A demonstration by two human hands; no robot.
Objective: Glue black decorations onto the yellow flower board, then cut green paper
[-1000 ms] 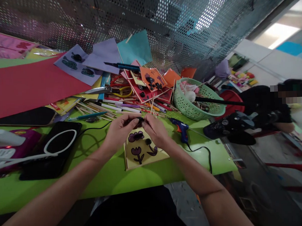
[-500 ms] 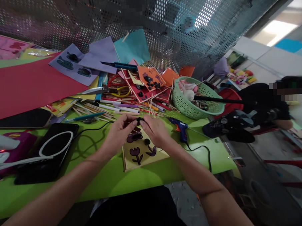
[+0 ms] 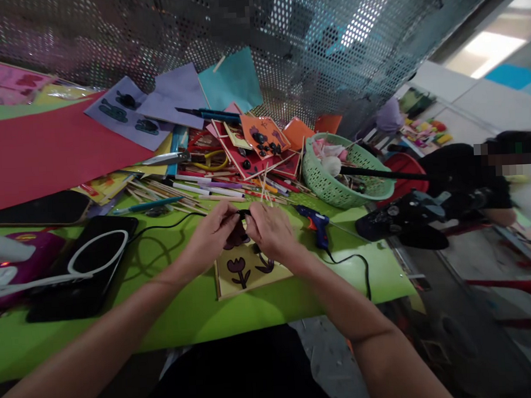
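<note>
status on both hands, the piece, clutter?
Left hand and right hand pinching small black piece above yellow card. Glue gun close by on right.

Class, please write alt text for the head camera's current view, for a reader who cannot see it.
Two bare hands, left and right, pinch a small dark piece above a yellow flower picture on a green table. Around them lie sticks and pens, a blue glue gun and a green basket.

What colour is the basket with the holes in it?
The basket is pale green, clearest in the head view.
</note>
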